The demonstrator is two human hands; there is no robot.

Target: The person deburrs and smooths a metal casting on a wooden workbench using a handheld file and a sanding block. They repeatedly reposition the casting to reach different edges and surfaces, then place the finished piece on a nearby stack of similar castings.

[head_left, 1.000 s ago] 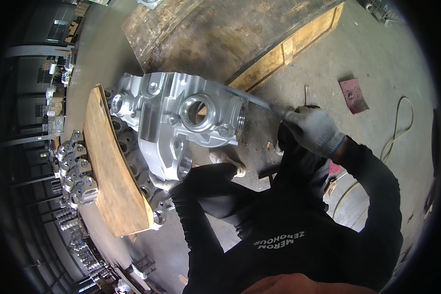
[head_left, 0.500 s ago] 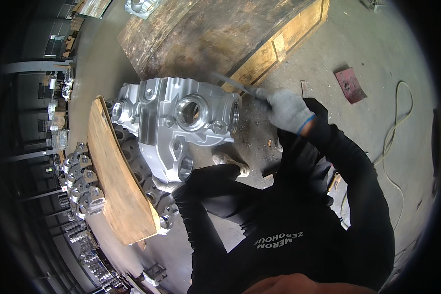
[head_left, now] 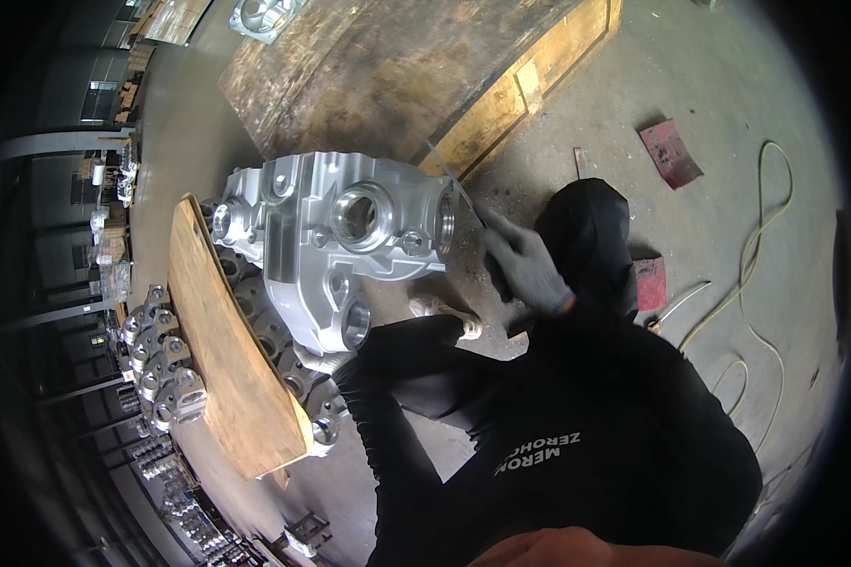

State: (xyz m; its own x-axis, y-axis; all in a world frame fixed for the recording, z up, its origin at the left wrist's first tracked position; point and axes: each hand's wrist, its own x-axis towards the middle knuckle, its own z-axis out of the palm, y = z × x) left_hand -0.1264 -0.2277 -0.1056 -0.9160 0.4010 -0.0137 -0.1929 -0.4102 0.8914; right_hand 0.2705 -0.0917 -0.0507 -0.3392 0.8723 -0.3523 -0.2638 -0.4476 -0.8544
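Observation:
A large silver metal casting (head_left: 298,236) with several round machined bores lies in front of me. At its near end, my left hand (head_left: 321,362) in a pale glove is against the underside of the lower boss, closed on the casting's edge, its fingers partly hidden. My right hand (head_left: 529,266), in a grey glove, grips a long thin file (head_left: 457,184). The file slants up and left, passing close by the bored right end of the casting; whether it touches the metal I cannot tell.
A curved wooden board (head_left: 232,350) stands left of the casting, with more castings (head_left: 165,364) beyond it. A stained wooden table (head_left: 378,85) is at the far side. On the floor lie red pieces (head_left: 671,156) and a yellowish hose (head_left: 749,255).
My right hand has come nearer and slightly left, lowering the file beside the casting's right end. My left hand has stayed at the lower boss.

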